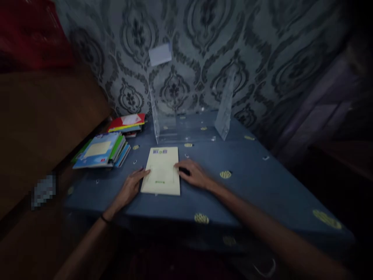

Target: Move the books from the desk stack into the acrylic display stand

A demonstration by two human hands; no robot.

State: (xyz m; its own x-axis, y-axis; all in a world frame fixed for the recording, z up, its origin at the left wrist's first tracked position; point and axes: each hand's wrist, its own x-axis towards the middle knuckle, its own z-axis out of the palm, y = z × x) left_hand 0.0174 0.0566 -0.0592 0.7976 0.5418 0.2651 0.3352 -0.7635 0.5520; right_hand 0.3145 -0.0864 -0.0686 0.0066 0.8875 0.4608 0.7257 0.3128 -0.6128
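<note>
A cream-covered book is laid flat on the table, near its front edge and between the two hands. The left side of the cover is touched by the fingertips of the left hand, and the right edge is met by the fingers of the right hand. Whether either grip is closed on the book, or merely rested against it, cannot be told, since the undersides of the fingers are hidden.

If the book were lifted with contact only at its sides, it could be let slip, or its cover could be opened while the pages are left hanging, because the edges alone would be borne. If it were pushed straight back, the clear plastic rack behind it could be struck; being see-through, its front edge might easily be misjudged in the dim light. On the left, the nearer stack of books is unevenly piled, with covers jutting out, so it could be toppled by a wide sweep of the left arm. The farther stack of books is less exposed.
</note>
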